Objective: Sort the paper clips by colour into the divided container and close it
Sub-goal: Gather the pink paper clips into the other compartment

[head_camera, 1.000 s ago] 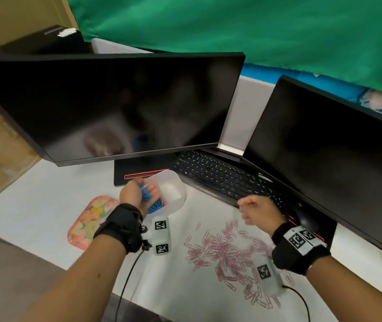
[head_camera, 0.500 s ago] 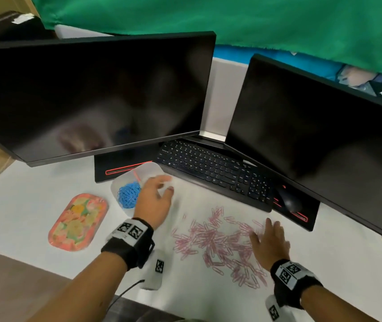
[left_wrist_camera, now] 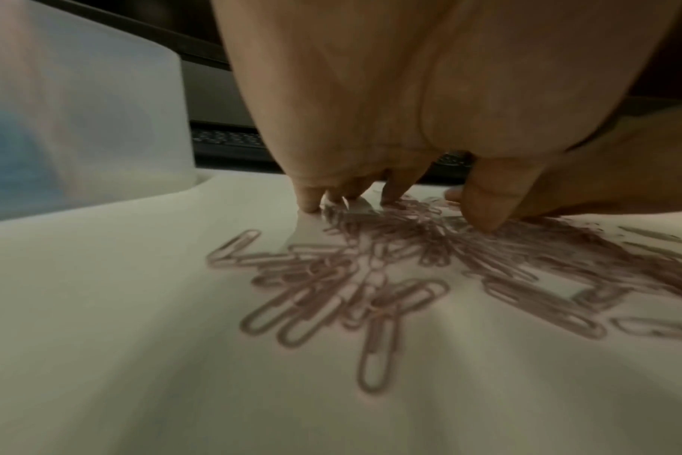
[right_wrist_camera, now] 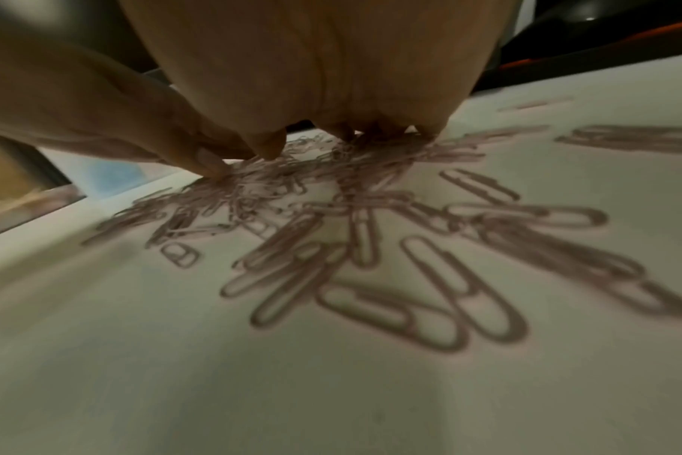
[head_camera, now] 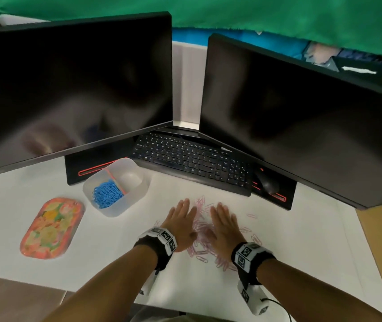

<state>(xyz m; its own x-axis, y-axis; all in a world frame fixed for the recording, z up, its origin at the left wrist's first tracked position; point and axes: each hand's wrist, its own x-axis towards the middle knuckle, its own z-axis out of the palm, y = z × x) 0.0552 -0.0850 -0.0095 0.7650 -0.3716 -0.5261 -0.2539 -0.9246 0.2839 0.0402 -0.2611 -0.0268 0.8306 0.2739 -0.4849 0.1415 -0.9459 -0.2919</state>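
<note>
Pink paper clips (head_camera: 200, 228) lie in a loose pile on the white table. My left hand (head_camera: 181, 219) lies flat on the pile's left side and my right hand (head_camera: 223, 220) on its right side, with clips between them. The left wrist view shows the left fingertips (left_wrist_camera: 308, 201) on the table at the edge of the pink clips (left_wrist_camera: 370, 277). In the right wrist view the right thumb (right_wrist_camera: 211, 164) presses on the pink clips (right_wrist_camera: 351, 231). The translucent divided container (head_camera: 138, 194) stands open to the upper left. Blue clips (head_camera: 106, 196) fill its left compartment; the right one holds none.
A fruit-patterned oval lid (head_camera: 50, 228) lies left of the container. A black keyboard (head_camera: 192, 161) and mouse (head_camera: 266, 184) sit behind the pile, under two dark monitors (head_camera: 73, 89). A few stray pink clips (head_camera: 251, 216) lie to the right.
My left hand left the container and came down on the left of the pink pile. My right hand slid left, so both hands now flank the clips, which lie closer together.
</note>
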